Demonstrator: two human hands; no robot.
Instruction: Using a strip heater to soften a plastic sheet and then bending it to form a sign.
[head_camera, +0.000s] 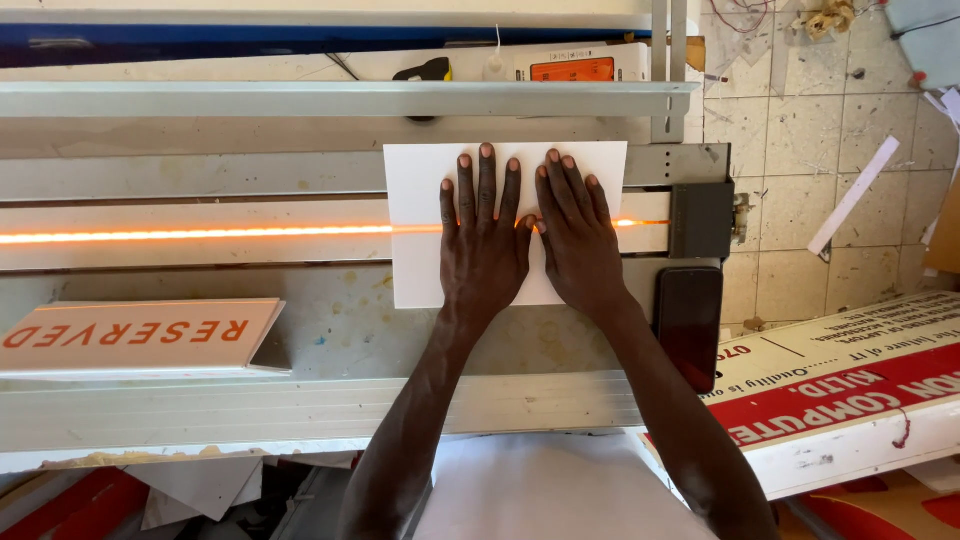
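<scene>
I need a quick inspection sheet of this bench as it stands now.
Surface: worn metal bench with a glowing orange strip running across it.
Job's things: white sheet lying flat over the strip.
Clutter: folded white sign at left, dark phone at right.
Hands: left hand and right hand pressed flat on the sheet, side by side.
Cables: nothing seen.
Surroundings: tiled floor with paper scraps, red-and-white board.
</scene>
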